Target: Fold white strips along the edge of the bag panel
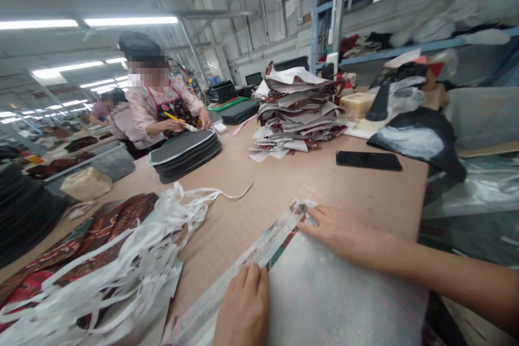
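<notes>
A fabric panel (324,292) lies at the table's near edge, its pale grey backing facing up. Along its left side runs a folded strip with dark red and green print showing. My left hand (243,303) presses on that folded edge, fingers curled and held together over it. Farther up, my right hand (336,232) rests on the panel's top corner with fingers stretched and slightly apart; a bunched bit of printed fabric shows at its fingertips. Left of my hands, a tangle of white strips (141,259) lies over brown and red printed fabric (117,221).
A black phone (368,160) lies beyond my right hand. Behind it rises a stack of grey-backed fabric pieces (300,108). Across the table a co-worker (162,102) holds a yellow-handled brush over stacked dark pads (186,154). A black cone (379,102) stands at the right back.
</notes>
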{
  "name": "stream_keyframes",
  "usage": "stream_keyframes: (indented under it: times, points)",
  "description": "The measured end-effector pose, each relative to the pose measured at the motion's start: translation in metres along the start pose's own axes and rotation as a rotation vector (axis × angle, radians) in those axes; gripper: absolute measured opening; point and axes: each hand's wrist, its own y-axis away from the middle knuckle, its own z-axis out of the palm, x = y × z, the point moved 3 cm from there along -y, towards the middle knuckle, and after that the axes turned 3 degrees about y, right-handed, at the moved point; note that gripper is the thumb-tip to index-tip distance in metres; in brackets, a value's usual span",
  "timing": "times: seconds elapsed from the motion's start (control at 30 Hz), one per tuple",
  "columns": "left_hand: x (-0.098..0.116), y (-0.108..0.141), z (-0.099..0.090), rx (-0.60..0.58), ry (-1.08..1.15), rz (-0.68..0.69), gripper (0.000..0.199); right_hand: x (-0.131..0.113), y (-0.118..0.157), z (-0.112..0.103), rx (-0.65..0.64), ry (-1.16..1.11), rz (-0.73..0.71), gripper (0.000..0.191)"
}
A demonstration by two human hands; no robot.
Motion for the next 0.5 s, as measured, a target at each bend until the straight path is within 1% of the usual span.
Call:
stream_keyframes:
  times: [0.07,0.1,0.17,0.23,0.3,0.37,0.43,0.5]
  points:
    - [-0.013,0.024,0.000,0.011,0.047,0.013,0.046,0.001,-0.001,-0.002,-0.036,0.007,-0.007,0.034]
    - [-0.019,0.034,-0.001,0.010,0.091,-0.004,0.046,0.001,-0.002,-0.003,-0.057,0.002,-0.012,0.031]
    - [-0.029,0.050,-0.004,0.018,0.201,-0.072,0.042,-0.001,-0.008,-0.006,-0.078,-0.016,-0.007,0.024]
    - [-0.035,0.059,-0.007,0.041,0.299,-0.171,0.031,-0.012,-0.017,-0.008,-0.071,-0.078,0.000,0.021]
    - [-0.035,0.062,-0.010,0.074,0.355,-0.239,0.020,-0.032,-0.029,-0.008,-0.068,-0.218,-0.048,0.022]
    - [-0.032,0.062,-0.011,0.112,0.357,-0.259,0.018,-0.059,-0.040,-0.005,-0.089,-0.378,-0.137,0.024]
    - [-0.026,0.061,-0.010,0.155,0.303,-0.215,0.022,-0.085,-0.048,-0.002,-0.106,-0.462,-0.219,0.025]
    - [-0.020,0.062,-0.009,0.180,0.197,-0.136,0.029,-0.104,-0.052,0.002,-0.103,-0.450,-0.281,0.021]
